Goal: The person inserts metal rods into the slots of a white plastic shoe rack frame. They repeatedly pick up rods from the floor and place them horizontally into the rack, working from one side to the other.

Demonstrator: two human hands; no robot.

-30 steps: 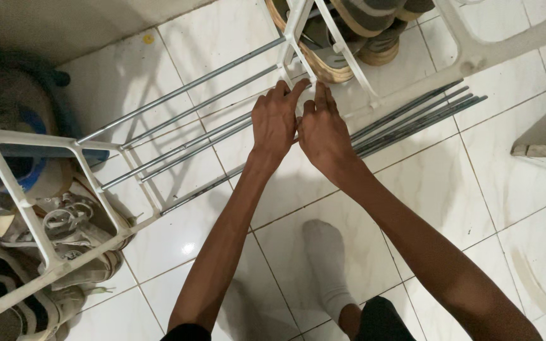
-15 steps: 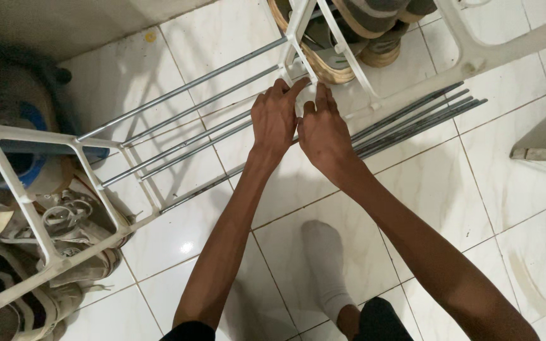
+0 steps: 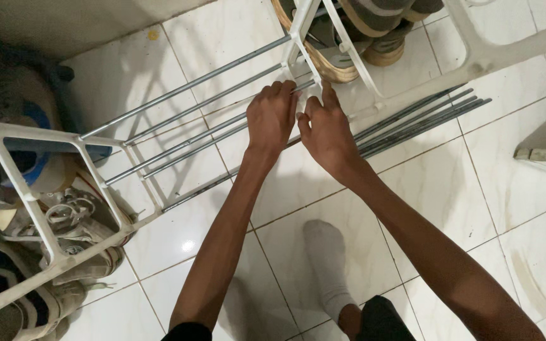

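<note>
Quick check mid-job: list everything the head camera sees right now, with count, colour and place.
Rack side frame: one, white, left.
Second side frame: one, white, top centre.
Fitted metal rods: several, silver, between the frames.
Loose rods: a bundle, grey, on the floor at right.
Shoes: several, pale, under the left frame.
Sandals: several, brown, top.
Tiled floor: white.
Socked foot: one, white, bottom centre.
Left hand, right hand: at a rod near the top frame.

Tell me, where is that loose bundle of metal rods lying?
In the head view the loose bundle of metal rods lies on the white tiled floor, right of centre, just beyond the right hand and below the white plastic frame piece.
</note>
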